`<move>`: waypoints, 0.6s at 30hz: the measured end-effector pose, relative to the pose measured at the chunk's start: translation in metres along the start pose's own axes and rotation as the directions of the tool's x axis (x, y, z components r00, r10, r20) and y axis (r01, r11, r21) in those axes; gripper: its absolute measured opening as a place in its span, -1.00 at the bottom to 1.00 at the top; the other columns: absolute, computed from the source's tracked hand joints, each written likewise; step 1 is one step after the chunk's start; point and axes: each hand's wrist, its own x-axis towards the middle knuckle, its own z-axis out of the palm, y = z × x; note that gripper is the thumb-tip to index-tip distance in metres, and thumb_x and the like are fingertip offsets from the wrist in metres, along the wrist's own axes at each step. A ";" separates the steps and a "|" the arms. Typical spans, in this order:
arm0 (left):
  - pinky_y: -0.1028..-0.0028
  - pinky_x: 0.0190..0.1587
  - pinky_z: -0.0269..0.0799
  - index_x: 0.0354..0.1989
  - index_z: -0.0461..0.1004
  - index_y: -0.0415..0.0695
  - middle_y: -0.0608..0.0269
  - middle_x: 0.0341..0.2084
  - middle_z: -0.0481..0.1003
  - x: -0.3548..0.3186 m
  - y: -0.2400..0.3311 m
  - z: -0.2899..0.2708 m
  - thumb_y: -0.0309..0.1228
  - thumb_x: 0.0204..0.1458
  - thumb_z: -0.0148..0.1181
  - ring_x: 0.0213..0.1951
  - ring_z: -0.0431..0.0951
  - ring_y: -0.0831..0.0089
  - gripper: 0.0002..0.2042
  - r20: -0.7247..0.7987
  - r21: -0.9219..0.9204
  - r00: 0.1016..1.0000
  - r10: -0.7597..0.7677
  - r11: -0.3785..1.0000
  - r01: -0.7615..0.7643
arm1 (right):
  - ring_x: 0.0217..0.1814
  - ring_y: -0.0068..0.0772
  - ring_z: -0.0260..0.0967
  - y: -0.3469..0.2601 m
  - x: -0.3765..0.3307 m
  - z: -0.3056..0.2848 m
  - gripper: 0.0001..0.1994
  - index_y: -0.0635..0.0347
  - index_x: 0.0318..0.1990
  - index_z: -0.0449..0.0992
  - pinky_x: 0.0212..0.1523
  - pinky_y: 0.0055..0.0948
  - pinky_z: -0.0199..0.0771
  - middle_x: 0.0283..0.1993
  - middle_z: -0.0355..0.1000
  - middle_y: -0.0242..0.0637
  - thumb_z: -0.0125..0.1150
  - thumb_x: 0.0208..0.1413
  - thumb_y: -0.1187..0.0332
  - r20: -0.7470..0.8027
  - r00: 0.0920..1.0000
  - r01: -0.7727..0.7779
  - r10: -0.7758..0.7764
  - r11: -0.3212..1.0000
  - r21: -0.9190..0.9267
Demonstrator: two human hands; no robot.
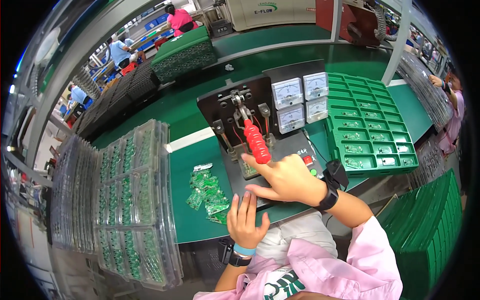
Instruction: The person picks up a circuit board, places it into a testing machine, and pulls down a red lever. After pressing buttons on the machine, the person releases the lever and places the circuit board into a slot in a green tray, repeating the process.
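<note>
My right hand (285,177) reaches over the black test fixture (220,107), its fingertips at the small nest just under the red ribbed lever handle (256,142), which leans toward me. I see nothing clearly held in it. My left hand (245,217) hovers at the table's front edge with fingers stretched and empty, right beside a loose pile of small green circuit boards (207,192). Both wrists wear black bands, and my sleeves are pink.
Several white analog meters (300,100) stand behind the lever. A green compartment tray (370,125) holding small boards lies to the right, with stacked green trays (430,225) below it. Clear blister trays (130,200) of boards lie at left. Other people work at the far right (452,100) and at the back (180,20).
</note>
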 end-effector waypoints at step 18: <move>0.15 0.17 0.30 0.09 0.48 -0.18 0.08 0.12 0.43 0.015 0.007 -0.025 -0.37 -0.08 0.28 0.21 0.34 0.00 -0.52 0.077 -0.104 0.995 -0.058 0.992 0.066 | 0.26 -0.16 0.36 0.013 0.114 -0.064 -0.59 0.21 0.11 0.47 0.32 -0.11 0.14 0.17 0.42 -0.11 0.18 0.09 0.31 -0.625 0.758 0.375 -0.187 0.908 0.184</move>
